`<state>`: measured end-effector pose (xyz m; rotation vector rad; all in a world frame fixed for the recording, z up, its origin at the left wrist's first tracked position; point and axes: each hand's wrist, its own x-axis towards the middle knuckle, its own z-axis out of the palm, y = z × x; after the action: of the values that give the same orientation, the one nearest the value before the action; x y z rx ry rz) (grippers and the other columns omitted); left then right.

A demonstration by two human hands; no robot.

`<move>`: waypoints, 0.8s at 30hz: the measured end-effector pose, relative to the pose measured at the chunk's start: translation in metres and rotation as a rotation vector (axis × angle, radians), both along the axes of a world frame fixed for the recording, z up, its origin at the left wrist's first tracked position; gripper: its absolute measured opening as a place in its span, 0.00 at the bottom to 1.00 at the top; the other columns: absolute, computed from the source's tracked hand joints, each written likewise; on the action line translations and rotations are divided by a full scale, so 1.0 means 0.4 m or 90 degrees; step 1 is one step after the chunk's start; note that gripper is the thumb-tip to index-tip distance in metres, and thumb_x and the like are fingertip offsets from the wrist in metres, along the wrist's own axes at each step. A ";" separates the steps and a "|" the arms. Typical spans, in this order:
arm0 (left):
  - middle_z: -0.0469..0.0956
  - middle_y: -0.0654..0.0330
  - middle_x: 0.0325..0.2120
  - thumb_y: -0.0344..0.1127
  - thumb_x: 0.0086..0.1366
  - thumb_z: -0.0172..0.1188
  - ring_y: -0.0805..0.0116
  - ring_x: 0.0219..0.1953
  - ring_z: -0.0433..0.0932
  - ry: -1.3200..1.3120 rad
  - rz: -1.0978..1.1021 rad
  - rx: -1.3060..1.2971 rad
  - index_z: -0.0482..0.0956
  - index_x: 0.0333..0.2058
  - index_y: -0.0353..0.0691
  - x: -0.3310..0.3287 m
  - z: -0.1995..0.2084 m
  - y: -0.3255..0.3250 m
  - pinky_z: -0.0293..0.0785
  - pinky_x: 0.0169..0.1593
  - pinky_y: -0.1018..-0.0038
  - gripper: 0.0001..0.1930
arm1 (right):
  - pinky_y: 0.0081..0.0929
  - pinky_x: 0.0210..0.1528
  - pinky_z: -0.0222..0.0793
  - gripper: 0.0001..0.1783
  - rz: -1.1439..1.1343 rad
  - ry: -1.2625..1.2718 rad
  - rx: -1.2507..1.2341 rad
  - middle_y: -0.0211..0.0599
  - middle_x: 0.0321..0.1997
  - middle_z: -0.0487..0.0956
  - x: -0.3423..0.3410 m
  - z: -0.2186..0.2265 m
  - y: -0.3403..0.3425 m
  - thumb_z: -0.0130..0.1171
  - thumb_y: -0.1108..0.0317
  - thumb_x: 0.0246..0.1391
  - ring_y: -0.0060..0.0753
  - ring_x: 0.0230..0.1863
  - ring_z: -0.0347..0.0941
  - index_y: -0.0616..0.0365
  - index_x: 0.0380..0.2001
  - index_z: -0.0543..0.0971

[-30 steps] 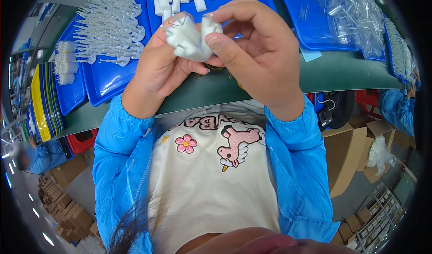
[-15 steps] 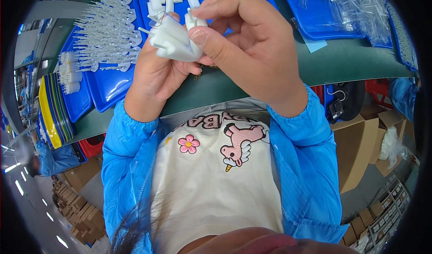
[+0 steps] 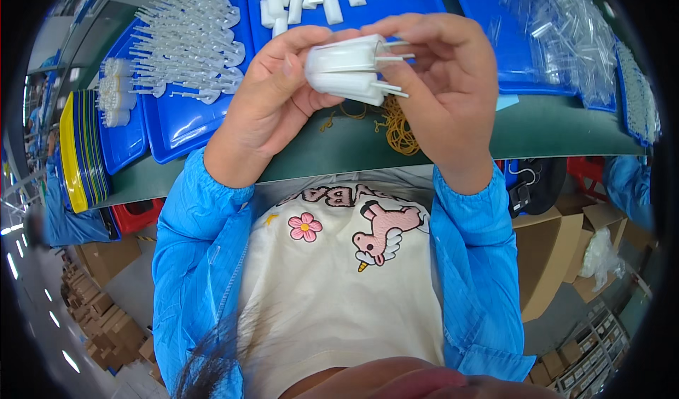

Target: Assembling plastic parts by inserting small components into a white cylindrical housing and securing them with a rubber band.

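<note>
Between my hands, above the front of the bench, is a bundle of white plastic pieces (image 3: 343, 58) lying nearly sideways, with several thin white pins sticking out of its right end. My left hand (image 3: 265, 102) is closed around the bundle's rounded left end, thumb and fingers pressing on it. At the pin end, my right hand (image 3: 456, 91) is closed, with its fingers behind the pins and its thumb beside them; some of its fingertips are hidden. Loose yellow-brown rubber bands (image 3: 402, 127) lie on the green bench top just below the bundle.
Loose white blocks (image 3: 331, 8) fill a blue tray (image 3: 263, 37) at the back. On the left, rows of white pinned parts (image 3: 187, 42) lie in another tray, near stacked coloured trays (image 3: 88, 151). Clear plastic tubes (image 3: 569, 35) are heaped at the right.
The bundle has turned so its pins point right instead of up-left. My right hand has shifted from its near side to the pin end. The rubber bands have come into sight.
</note>
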<state>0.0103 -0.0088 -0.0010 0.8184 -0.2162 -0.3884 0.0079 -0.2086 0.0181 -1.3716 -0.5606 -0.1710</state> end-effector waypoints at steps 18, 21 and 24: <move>0.75 0.47 0.52 0.43 0.66 0.59 0.61 0.51 0.77 -0.054 -0.129 0.035 0.72 0.52 0.35 -0.001 0.015 -0.001 0.79 0.49 0.71 0.22 | 0.28 0.39 0.74 0.17 0.002 -0.260 -0.100 0.49 0.43 0.79 0.001 0.027 -0.045 0.68 0.81 0.42 0.38 0.42 0.77 0.59 0.35 0.75; 0.75 0.47 0.52 0.42 0.66 0.59 0.62 0.51 0.78 -0.057 -0.124 0.022 0.73 0.52 0.35 -0.003 0.010 -0.003 0.79 0.48 0.71 0.20 | 0.29 0.38 0.75 0.16 0.010 -0.243 -0.133 0.47 0.41 0.80 -0.003 0.044 -0.055 0.71 0.79 0.38 0.39 0.40 0.78 0.59 0.31 0.76; 0.75 0.48 0.51 0.43 0.63 0.62 0.62 0.50 0.78 -0.033 -0.138 0.039 0.73 0.50 0.37 -0.001 0.014 -0.001 0.79 0.48 0.69 0.21 | 0.29 0.36 0.75 0.16 0.012 -0.261 -0.193 0.45 0.40 0.80 -0.002 0.061 -0.065 0.73 0.78 0.35 0.39 0.38 0.78 0.60 0.30 0.77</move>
<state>0.0099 -0.0092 0.0048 0.8682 -0.3439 -0.5806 0.0070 -0.2347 0.0426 -1.6356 -0.9719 -0.3677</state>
